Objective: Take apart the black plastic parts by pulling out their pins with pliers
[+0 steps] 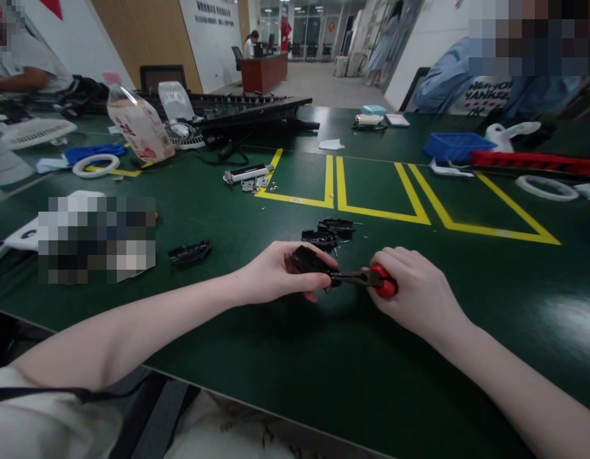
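Observation:
My left hand is closed around a small black plastic part, held just above the green table. My right hand grips a screwdriver with a red and black handle; its tip points left into the black part. Just behind the hands lie two more black plastic parts with small screws beside them. Another black part rests to the left of my left hand.
Yellow tape outlines mark the table's middle. Farther back lie a silver device with small pieces, a plastic bottle, tape rolls, a keyboard, a blue tray and a red bar. Other people sit at both far corners.

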`<state>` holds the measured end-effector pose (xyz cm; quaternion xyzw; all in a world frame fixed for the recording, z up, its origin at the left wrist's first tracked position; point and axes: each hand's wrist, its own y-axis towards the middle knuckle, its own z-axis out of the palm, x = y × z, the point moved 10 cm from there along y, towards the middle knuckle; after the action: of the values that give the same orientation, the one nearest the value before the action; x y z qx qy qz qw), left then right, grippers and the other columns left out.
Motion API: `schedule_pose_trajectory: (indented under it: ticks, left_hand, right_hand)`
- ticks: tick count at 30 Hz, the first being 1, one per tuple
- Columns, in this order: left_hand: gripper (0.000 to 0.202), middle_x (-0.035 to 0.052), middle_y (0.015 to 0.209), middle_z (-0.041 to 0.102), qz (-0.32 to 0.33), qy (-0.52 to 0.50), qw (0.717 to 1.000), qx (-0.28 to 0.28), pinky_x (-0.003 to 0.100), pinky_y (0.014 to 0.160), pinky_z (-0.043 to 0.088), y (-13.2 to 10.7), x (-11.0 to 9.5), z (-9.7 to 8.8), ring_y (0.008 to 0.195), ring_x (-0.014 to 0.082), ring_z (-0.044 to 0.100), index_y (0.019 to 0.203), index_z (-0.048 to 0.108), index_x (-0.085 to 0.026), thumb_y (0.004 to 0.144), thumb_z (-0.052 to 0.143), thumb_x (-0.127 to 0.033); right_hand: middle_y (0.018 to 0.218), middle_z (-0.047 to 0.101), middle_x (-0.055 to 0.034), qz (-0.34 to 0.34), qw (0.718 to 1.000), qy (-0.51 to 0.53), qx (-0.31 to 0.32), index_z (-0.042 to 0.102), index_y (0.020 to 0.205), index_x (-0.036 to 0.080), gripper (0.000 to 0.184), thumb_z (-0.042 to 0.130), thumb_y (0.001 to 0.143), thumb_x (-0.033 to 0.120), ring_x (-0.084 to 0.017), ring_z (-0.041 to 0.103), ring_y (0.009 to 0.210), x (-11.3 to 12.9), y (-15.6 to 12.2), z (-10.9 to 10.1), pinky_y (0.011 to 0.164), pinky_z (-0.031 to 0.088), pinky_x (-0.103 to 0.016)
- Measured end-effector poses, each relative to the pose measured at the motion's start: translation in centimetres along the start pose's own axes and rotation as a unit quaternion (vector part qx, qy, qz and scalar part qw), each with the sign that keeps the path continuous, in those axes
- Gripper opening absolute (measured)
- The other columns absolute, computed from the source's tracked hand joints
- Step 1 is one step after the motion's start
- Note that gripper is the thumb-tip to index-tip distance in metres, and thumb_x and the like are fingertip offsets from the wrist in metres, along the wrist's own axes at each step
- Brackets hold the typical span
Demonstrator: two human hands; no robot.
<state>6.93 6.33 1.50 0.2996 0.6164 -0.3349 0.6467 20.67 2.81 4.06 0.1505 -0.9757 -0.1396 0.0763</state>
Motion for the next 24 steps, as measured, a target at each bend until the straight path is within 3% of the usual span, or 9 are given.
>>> schedule_pose_trajectory:
  ticks: [3,8,13,17,24]
  left_hand:
    - [0.030,0.0010,0.083,0.069,0.009,0.043,0.999,-0.020,0.024,0.068,0.057,-0.1,-0.3,-0.3,0.068,0.0095,0.067,0.110,0.063,-0.014,0.083,0.071,-0.025]
    - [0.030,0.0007,0.084,0.066,0.037,0.167,0.981,-0.090,0.020,0.059,0.051,-0.7,-1.1,-1.1,0.066,0.0088,0.061,0.106,0.062,-0.014,0.082,0.072,-0.029]
    - [0.032,0.0003,0.082,0.065,-0.052,0.060,0.995,-0.053,0.024,0.060,0.056,-0.4,1.6,-0.8,0.066,0.0108,0.063,0.115,0.059,-0.017,0.088,0.064,-0.034]
    - [0.029,0.0024,0.076,0.065,-0.115,0.006,0.991,-0.060,0.023,0.055,0.053,-0.1,3.1,-1.2,0.061,0.0102,0.061,0.107,0.062,-0.013,0.095,0.050,-0.036]
    - [0.031,-0.0049,0.062,0.056,-0.118,0.076,0.990,-0.016,0.018,0.049,0.044,-0.1,2.8,-1.1,0.051,0.0076,0.053,0.120,0.058,-0.016,0.096,0.050,-0.035]
  right_hand:
    - [0.073,0.059,-0.0046,0.024,1.000,-0.004,0.013,0.050,0.073,0.022,0.006,0.056,0.075,0.021,-0.020,0.054,0.066,-0.3,0.1,0.4,0.059,0.044,-0.034]
    - [0.073,0.060,-0.0036,0.080,0.992,0.042,0.086,0.051,0.072,0.022,0.006,0.055,0.077,0.023,-0.020,0.056,0.066,-0.8,0.0,2.2,0.060,0.046,-0.033]
    - [0.073,0.059,-0.0051,0.033,0.998,-0.034,0.041,0.052,0.074,0.021,0.004,0.054,0.077,0.021,-0.021,0.054,0.067,-0.4,0.2,0.9,0.060,0.045,-0.034]
    - [0.078,0.061,-0.0079,-0.021,0.995,-0.097,0.009,0.056,0.080,0.018,0.003,0.053,0.079,0.019,-0.022,0.056,0.072,0.3,0.1,0.0,0.065,0.046,-0.037]
    - [0.083,0.062,-0.0101,-0.036,0.993,-0.112,0.015,0.059,0.084,0.017,0.008,0.053,0.079,0.017,-0.024,0.056,0.076,0.7,0.0,0.0,0.069,0.047,-0.040]
